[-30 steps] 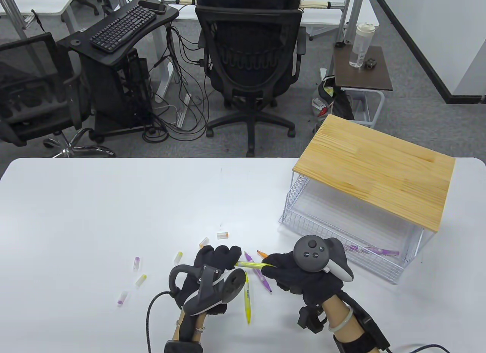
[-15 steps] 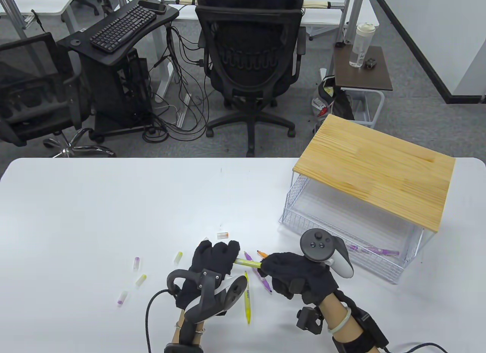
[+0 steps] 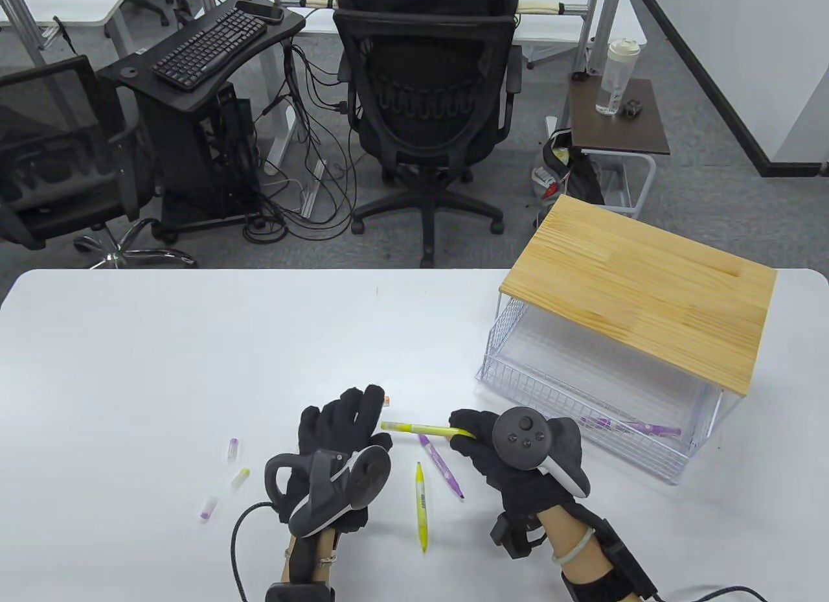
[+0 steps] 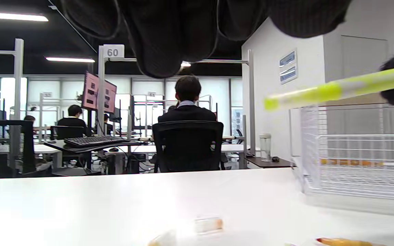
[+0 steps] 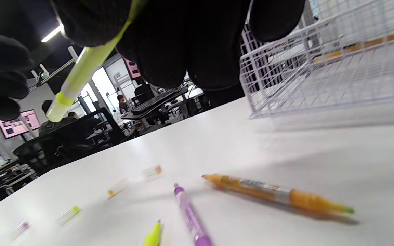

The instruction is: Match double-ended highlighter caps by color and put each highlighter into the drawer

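Table view, yellow highlighter (image 3: 418,428): pinched at one end by right hand (image 3: 499,456), raised above bench (image 3: 162,343), free end capped.
Left hand (image 3: 340,433): fingers spread, empty, at nine o'clock of it.
Drawer (image 3: 583,407): at three o'clock, holding purple highlighter (image 3: 631,427).
Risk: thin end-grip may let it slip.

Right hand (image 3: 499,443): pinches yellow highlighter (image 3: 418,428), pointing toward left hand.
Left hand (image 3: 340,424): fingers spread, holding nothing visible.
Between hands: purple highlighter (image 3: 440,466), second yellow highlighter (image 3: 421,506).
Left of left hand: three loose caps (image 3: 233,449).
Right of right hand: wire drawer (image 3: 583,394).
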The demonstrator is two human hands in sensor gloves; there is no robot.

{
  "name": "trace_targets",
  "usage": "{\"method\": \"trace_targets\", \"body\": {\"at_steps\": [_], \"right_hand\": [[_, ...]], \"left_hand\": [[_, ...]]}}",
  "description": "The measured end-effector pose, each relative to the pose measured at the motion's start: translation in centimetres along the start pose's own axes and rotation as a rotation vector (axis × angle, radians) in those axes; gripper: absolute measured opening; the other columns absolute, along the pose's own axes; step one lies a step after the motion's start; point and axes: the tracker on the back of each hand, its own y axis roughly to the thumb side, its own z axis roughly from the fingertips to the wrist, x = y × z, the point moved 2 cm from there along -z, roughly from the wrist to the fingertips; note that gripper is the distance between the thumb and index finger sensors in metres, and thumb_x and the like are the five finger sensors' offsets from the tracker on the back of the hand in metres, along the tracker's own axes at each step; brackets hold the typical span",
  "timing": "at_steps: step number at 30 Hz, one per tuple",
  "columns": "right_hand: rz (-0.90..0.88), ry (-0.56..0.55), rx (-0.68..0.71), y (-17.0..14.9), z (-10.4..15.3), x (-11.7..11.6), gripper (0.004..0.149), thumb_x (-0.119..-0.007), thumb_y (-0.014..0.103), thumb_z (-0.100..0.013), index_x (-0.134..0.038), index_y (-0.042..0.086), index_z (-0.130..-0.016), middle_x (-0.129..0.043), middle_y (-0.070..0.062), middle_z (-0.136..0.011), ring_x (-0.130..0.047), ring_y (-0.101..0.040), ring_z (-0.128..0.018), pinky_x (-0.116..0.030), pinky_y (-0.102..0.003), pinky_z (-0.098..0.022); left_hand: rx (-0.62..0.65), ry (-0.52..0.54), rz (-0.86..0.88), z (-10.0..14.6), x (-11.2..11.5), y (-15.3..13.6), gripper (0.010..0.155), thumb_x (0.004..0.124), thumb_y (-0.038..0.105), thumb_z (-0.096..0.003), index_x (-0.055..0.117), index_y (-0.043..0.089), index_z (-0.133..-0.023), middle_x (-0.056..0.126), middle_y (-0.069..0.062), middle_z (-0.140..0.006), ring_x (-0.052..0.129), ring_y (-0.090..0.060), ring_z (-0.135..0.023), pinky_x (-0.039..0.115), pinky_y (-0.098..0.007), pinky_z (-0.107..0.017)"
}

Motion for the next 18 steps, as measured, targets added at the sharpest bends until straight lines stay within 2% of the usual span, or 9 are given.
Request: {"method": "trace_targets", "body": {"at_steps": [7, 11, 15, 18], "right_hand": [[-0.088, -0.217, -0.112, -3.1, 0.7, 4.8, 0.047, -0.065, 0.036, -0.06, -0.06, 0.031, -0.107, -0.076, 0.006, -0.099, -0.079, -0.03, -0.094, -0.049, -0.061, -0.08], [-0.019, -0.355, -0.214, -5.2, 1.2, 7.0, 0.046, -0.067, 0.033, -0.059, -0.064, 0.031, -0.105, -0.077, 0.004, -0.1, -0.08, -0.032, -0.094, -0.05, -0.063, -0.078], [-0.038, -0.395, -0.292, -7.2, 1.2, 7.9, 0.044, -0.067, 0.03, -0.059, -0.066, 0.029, -0.104, -0.076, 0.001, -0.102, -0.078, -0.035, -0.094, -0.049, -0.064, -0.077], [-0.02, -0.419, -0.364, -8.7, 0.7, 7.8, 0.044, -0.067, 0.03, -0.059, -0.066, 0.028, -0.103, -0.075, 0.0, -0.102, -0.078, -0.036, -0.094, -0.048, -0.065, -0.077]], "left_hand": [[-0.05, -0.069, 0.03, -0.2, 1.0, -1.1, 0.077, 0.063, 0.054, -0.0479, 0.041, 0.024, -0.116, 0.053, -0.016, -0.122, 0.066, -0.051, -0.105, 0.049, -0.075, -0.07], [-0.04, -0.097, 0.027, -0.4, 1.2, -0.8, 0.077, 0.063, 0.054, -0.0482, 0.04, 0.024, -0.116, 0.052, -0.018, -0.122, 0.065, -0.052, -0.105, 0.049, -0.075, -0.07], [-0.034, -0.116, 0.011, -0.4, 1.4, -0.6, 0.075, 0.063, 0.052, -0.0487, 0.043, 0.024, -0.115, 0.054, -0.019, -0.121, 0.066, -0.052, -0.104, 0.049, -0.075, -0.07], [-0.036, -0.125, 0.01, -0.5, 1.5, -0.6, 0.075, 0.063, 0.052, -0.0488, 0.044, 0.023, -0.115, 0.055, -0.019, -0.121, 0.067, -0.052, -0.104, 0.049, -0.075, -0.069]]}}
